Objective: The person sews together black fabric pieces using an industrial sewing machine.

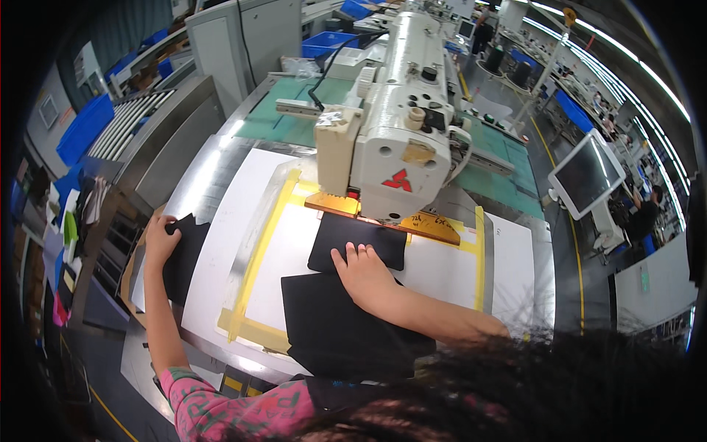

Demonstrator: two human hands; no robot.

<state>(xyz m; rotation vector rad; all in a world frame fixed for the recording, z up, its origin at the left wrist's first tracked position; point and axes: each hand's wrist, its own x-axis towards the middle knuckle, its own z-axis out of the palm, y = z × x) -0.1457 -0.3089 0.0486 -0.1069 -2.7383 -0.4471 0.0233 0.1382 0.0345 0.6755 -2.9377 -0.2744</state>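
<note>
Several black pieces (346,317); board (512,258); workshop (598,295)

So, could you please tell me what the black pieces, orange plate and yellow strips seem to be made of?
The black pieces look like matte fabric, dark without shine, though synthetic sheet is possible. The orange plate seems glossy plastic, judging by its amber sheen. The yellow strips are probably smooth adhesive tape: thin bands crossing at a corner.
</note>
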